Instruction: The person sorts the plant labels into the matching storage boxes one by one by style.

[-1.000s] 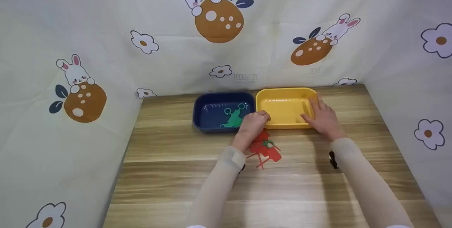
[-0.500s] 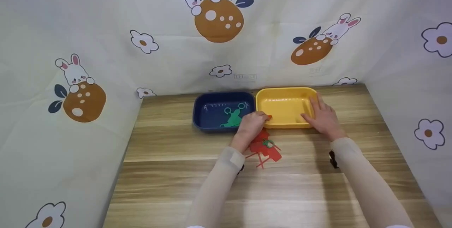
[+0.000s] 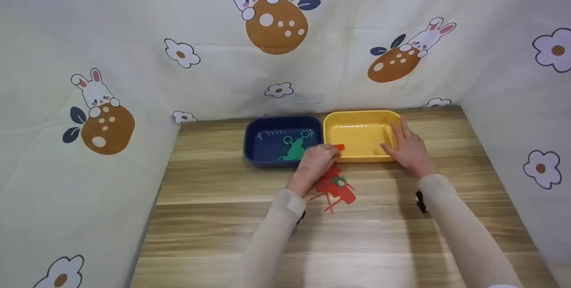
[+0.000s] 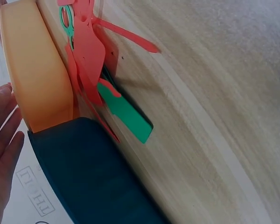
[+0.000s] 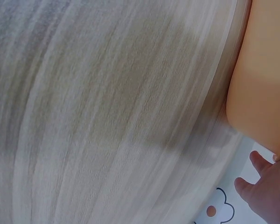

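My left hand (image 3: pixel 316 161) is above the seam of the two trays, its fingertips pinching a small flat orange-red piece (image 3: pixel 340 147) over the left end of the yellow tray (image 3: pixel 363 159). Most of that piece is hidden by the fingers, so its kind cannot be told. My right hand (image 3: pixel 408 147) rests on the yellow tray's right rim, fingers spread and fairly straight, thumb over the inside. Flat red pieces (image 3: pixel 335 190) lie in a heap in front of the trays, partly under the left hand. A green ring-ended piece (image 3: pixel 339 181) lies among them.
The dark blue tray (image 3: pixel 248 145) stands against the yellow one and holds a flat green shape (image 3: pixel 294 147) with two rings. In the left wrist view a broad green blade-like piece (image 4: pixel 130 119) sits in the heap. A printed cloth (image 3: pixel 348 69) hangs behind the wooden table (image 3: pixel 214 216).
More of the orange-red piece now shows at the left fingertips, pointing right into the yellow tray. The left wrist has shifted slightly left. The right hand has stayed put.
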The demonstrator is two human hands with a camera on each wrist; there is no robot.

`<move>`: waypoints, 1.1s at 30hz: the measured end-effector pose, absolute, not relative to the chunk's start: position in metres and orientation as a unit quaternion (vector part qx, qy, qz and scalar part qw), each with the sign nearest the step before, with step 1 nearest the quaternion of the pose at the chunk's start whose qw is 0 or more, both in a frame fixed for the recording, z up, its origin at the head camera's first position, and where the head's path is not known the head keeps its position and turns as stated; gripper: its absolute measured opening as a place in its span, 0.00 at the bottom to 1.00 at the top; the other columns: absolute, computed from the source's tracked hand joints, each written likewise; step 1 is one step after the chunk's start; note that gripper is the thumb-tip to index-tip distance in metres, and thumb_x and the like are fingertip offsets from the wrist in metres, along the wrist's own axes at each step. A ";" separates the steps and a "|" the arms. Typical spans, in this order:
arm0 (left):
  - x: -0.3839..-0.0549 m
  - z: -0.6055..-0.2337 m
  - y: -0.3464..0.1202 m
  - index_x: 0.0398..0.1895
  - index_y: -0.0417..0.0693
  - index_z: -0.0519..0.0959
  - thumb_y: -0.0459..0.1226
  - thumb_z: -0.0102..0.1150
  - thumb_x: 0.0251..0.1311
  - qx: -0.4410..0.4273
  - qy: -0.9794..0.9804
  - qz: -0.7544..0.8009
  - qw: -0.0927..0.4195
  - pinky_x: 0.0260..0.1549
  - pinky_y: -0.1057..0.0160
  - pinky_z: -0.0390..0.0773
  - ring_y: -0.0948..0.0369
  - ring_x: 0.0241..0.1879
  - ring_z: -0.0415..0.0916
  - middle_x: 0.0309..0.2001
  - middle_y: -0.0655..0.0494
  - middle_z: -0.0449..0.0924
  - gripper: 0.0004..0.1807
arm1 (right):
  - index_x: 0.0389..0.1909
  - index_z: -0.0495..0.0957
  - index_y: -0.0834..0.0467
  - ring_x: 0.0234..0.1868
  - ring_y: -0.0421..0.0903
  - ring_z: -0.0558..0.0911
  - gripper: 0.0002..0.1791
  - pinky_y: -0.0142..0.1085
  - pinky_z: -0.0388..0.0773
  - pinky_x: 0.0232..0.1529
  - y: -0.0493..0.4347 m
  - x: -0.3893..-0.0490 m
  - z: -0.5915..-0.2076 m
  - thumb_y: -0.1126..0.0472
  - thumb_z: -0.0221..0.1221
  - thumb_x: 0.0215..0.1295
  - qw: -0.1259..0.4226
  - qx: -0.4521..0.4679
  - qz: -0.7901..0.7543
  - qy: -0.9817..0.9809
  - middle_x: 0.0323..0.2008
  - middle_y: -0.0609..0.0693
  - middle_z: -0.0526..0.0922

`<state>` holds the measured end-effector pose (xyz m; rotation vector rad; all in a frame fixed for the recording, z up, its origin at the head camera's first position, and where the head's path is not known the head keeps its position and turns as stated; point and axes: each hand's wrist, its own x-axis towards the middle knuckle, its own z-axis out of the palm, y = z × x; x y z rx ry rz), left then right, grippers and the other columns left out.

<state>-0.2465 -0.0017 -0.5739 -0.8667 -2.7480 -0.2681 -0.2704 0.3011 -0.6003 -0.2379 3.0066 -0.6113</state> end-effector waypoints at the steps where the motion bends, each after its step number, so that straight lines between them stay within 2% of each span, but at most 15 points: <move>1: -0.246 -0.574 -0.002 0.43 0.59 0.88 0.44 0.62 0.65 -0.301 -0.942 -0.095 0.118 0.41 0.67 0.84 0.65 0.42 0.85 0.42 0.65 0.88 0.08 | 0.79 0.43 0.63 0.69 0.77 0.58 0.48 0.69 0.53 0.69 0.301 -0.270 -0.600 0.36 0.48 0.72 0.029 -0.077 -0.199 0.976 0.79 0.67 0.37; 7: -0.246 -0.577 0.000 0.47 0.57 0.85 0.45 0.64 0.64 -0.319 -0.940 -0.079 0.088 0.47 0.65 0.83 0.63 0.47 0.84 0.46 0.63 0.88 0.11 | 0.79 0.44 0.64 0.69 0.78 0.58 0.48 0.70 0.53 0.68 0.301 -0.269 -0.600 0.36 0.47 0.72 0.027 -0.078 -0.199 0.977 0.79 0.67 0.36; 11: -0.246 -0.579 0.003 0.52 0.57 0.83 0.47 0.63 0.65 -0.331 -0.941 -0.048 0.050 0.65 0.59 0.74 0.62 0.55 0.80 0.51 0.62 0.86 0.15 | 0.79 0.43 0.63 0.70 0.78 0.57 0.49 0.69 0.52 0.69 0.301 -0.269 -0.600 0.35 0.47 0.72 0.034 -0.078 -0.200 0.976 0.79 0.66 0.35; 14: -0.246 -0.580 0.005 0.55 0.57 0.81 0.48 0.62 0.66 -0.331 -0.942 -0.039 0.030 0.72 0.55 0.65 0.63 0.60 0.77 0.54 0.62 0.84 0.17 | 0.79 0.43 0.63 0.70 0.77 0.56 0.49 0.69 0.51 0.69 0.300 -0.269 -0.601 0.35 0.47 0.72 0.035 -0.078 -0.201 0.976 0.79 0.66 0.35; 21: -0.245 -0.580 0.002 0.56 0.56 0.81 0.46 0.62 0.66 -0.330 -0.942 -0.059 0.029 0.73 0.56 0.63 0.62 0.61 0.76 0.56 0.60 0.82 0.17 | 0.79 0.42 0.63 0.70 0.78 0.57 0.49 0.69 0.52 0.69 0.300 -0.270 -0.600 0.35 0.46 0.72 0.035 -0.077 -0.197 0.977 0.79 0.66 0.35; 27: -0.245 -0.577 -0.005 0.52 0.55 0.83 0.44 0.65 0.64 -0.332 -0.938 -0.074 0.071 0.67 0.63 0.71 0.61 0.57 0.77 0.54 0.60 0.83 0.15 | 0.79 0.43 0.63 0.69 0.77 0.58 0.49 0.69 0.54 0.68 0.299 -0.271 -0.599 0.36 0.47 0.72 0.030 -0.073 -0.196 0.977 0.79 0.67 0.37; 33: -0.242 -0.570 -0.013 0.52 0.54 0.83 0.43 0.64 0.64 -0.327 -0.937 -0.086 0.086 0.69 0.59 0.69 0.63 0.59 0.78 0.56 0.59 0.83 0.14 | 0.79 0.46 0.63 0.70 0.76 0.59 0.48 0.68 0.54 0.69 0.300 -0.271 -0.602 0.36 0.48 0.72 0.024 -0.073 -0.198 0.977 0.79 0.66 0.38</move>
